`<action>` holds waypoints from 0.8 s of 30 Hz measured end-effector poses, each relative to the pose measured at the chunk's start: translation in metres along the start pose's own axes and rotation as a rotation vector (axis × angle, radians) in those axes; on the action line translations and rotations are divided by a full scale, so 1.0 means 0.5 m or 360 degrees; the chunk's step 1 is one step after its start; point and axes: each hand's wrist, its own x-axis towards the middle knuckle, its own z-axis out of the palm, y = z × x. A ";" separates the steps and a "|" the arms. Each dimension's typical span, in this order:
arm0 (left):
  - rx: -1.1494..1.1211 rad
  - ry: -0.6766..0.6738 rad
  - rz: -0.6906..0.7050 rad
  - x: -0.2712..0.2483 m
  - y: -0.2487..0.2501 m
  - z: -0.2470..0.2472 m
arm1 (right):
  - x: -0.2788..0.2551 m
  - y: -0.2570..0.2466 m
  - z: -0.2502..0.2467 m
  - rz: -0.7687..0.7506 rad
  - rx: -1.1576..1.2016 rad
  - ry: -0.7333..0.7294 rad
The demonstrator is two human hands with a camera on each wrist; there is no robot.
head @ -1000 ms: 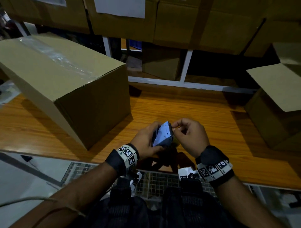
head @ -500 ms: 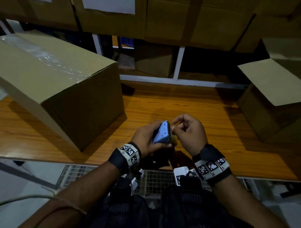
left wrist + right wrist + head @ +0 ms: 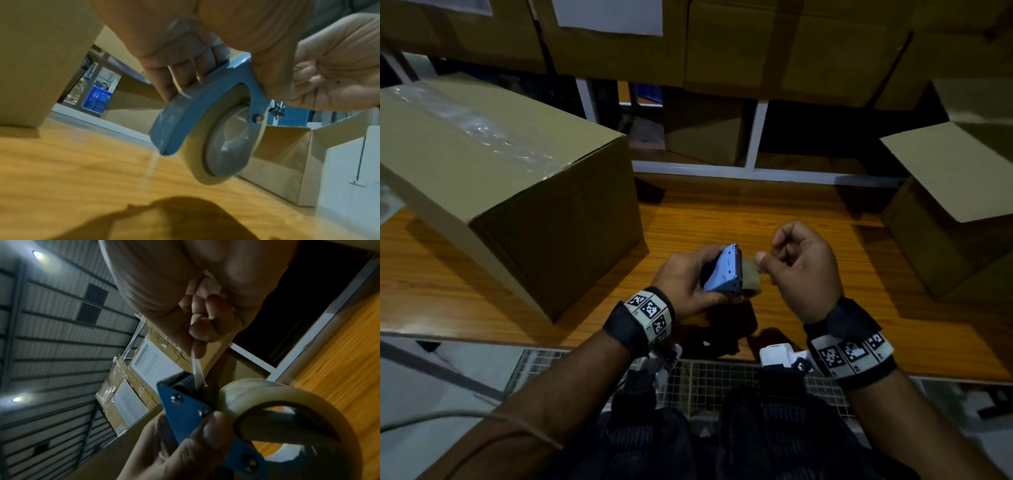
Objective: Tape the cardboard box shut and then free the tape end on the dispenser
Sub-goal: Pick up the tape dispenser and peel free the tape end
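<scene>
My left hand grips the blue tape dispenser above the wooden table's near edge, with the beige tape roll on its right side. My right hand sits just right of it and pinches the clear tape end, pulled up as a thin strip from beside the toothed blade. In the left wrist view the dispenser and roll hang over the table. The closed cardboard box, with clear tape along its top seam, stands at the left.
The wooden table has bare surface between the boxes. An open-flapped cardboard box stands at the right. Shelving with several stacked cartons and a white frame lines the back. A wire mesh panel lies below the table edge.
My right hand has drawn away to the right from the dispenser, pulling the tape end out. Both hands sit slightly farther apart than before.
</scene>
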 end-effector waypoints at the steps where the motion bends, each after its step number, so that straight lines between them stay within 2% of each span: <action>1: 0.0015 0.0006 0.0007 0.001 0.003 0.000 | 0.000 -0.002 -0.004 -0.0007 0.0015 0.0003; 8: 0.0116 0.0015 0.0020 0.010 0.023 -0.001 | 0.003 -0.012 -0.022 0.0004 0.0138 0.0077; 18: -0.0109 0.0097 -0.0066 0.013 0.047 0.013 | 0.001 -0.022 -0.035 -0.0044 0.0157 0.0233; 24: -0.0143 0.0093 -0.0078 0.010 0.047 0.014 | 0.000 -0.023 -0.039 -0.0050 0.0117 0.0220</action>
